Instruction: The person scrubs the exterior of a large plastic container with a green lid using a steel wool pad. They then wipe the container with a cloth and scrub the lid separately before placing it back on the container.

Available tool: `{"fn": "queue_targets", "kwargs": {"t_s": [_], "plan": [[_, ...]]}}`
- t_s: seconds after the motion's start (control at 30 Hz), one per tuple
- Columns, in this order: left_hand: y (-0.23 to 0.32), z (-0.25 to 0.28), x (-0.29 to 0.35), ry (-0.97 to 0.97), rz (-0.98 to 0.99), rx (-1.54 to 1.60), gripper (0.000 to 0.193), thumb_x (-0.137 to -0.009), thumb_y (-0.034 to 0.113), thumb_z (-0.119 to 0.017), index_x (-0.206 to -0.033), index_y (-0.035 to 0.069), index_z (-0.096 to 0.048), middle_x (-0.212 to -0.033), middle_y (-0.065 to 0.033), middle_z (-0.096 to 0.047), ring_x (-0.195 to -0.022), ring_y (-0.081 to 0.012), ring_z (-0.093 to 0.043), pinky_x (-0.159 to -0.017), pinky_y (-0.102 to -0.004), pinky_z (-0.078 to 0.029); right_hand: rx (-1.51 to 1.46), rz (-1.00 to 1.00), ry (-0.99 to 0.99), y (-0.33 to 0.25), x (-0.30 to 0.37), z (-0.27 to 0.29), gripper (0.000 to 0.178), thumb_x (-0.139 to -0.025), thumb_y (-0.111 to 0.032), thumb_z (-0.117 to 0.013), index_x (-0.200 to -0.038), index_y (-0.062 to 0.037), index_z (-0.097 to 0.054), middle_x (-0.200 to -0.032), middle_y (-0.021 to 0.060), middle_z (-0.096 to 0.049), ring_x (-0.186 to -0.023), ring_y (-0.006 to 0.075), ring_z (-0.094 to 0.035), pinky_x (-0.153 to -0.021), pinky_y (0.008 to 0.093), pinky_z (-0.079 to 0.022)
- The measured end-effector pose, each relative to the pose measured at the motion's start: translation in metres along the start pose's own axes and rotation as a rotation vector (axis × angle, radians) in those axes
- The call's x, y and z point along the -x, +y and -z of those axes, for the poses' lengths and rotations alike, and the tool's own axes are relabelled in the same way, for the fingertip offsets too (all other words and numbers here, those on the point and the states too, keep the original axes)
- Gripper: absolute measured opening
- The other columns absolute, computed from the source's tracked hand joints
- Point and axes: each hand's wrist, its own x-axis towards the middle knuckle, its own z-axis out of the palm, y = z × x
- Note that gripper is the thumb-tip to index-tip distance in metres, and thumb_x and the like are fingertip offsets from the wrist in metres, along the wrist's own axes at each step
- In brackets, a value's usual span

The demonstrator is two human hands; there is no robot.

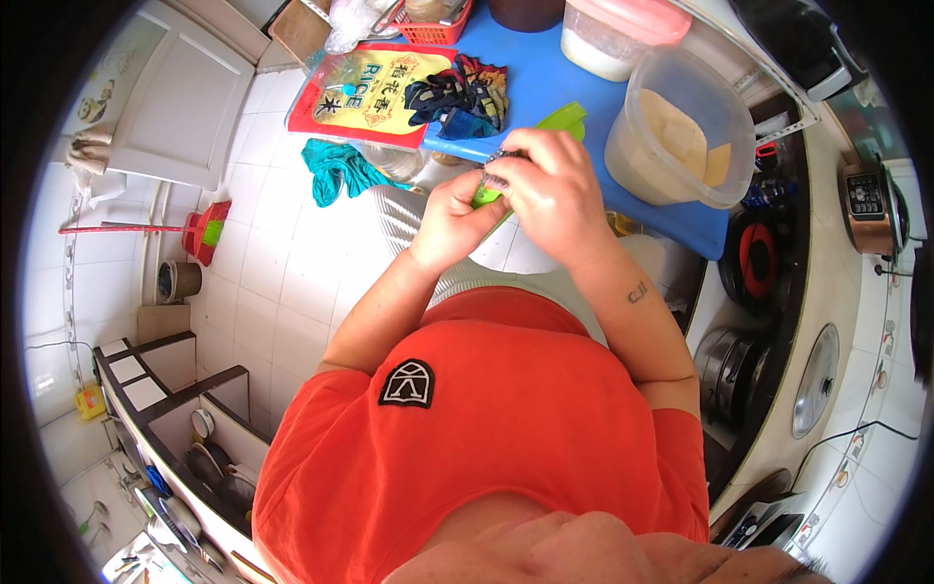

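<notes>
My left hand (452, 219) and my right hand (555, 190) meet in front of my body, above the near edge of the blue table. Both have their fingers closed around a bright green object (562, 122). Its wide end sticks out beyond my right hand, and another green part shows at my left fingertips. A small dark, beaded-looking piece (498, 167) sits between the fingers of both hands. My fingers hide most of the green object, so its kind is unclear. A dark patterned cloth (462, 97) lies just past my hands on a red and yellow rice bag (365, 92).
On the blue table (530, 68) stand a clear tub of grain (671, 136), a pink-lidded container (608, 44) and a red basket (433, 27). A teal cloth (345, 170) hangs near the table's left edge. A red dustpan (206, 232) and a rice cooker (869, 209) flank the room.
</notes>
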Motion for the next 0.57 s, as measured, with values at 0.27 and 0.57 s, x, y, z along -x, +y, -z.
{"fn": "queue_targets", "kwargs": {"t_s": [0.27, 0.57], "plan": [[0.013, 0.004, 0.001, -0.013, 0.086, 0.456, 0.022, -0.093, 0.005, -0.07, -0.115, 0.003, -0.066, -0.103, -0.0025, -0.071, -0.093, -0.0096, -0.064, -0.082, -0.0273, -0.053, -0.067, -0.301, 0.355, 0.058, -0.007, 0.029, 0.012, -0.08, -0.008, -0.076, -0.09, -0.004, -0.072, -0.095, 0.0113, -0.066, -0.087, 0.0266, -0.064, -0.079, 0.036, -0.051], [0.01, 0.006, 0.0, -0.065, 0.074, 0.529, 0.03, -0.092, 0.002, -0.069, -0.122, 0.002, -0.063, -0.11, -0.0057, -0.071, -0.098, -0.0133, -0.066, -0.087, -0.0301, -0.055, 0.128, -0.099, 0.11, 0.031, -0.02, 0.033, 0.011, -0.08, -0.013, -0.079, -0.088, -0.0079, -0.073, -0.099, 0.0098, -0.067, -0.093, 0.0256, -0.063, -0.084, 0.0403, -0.05]]}}
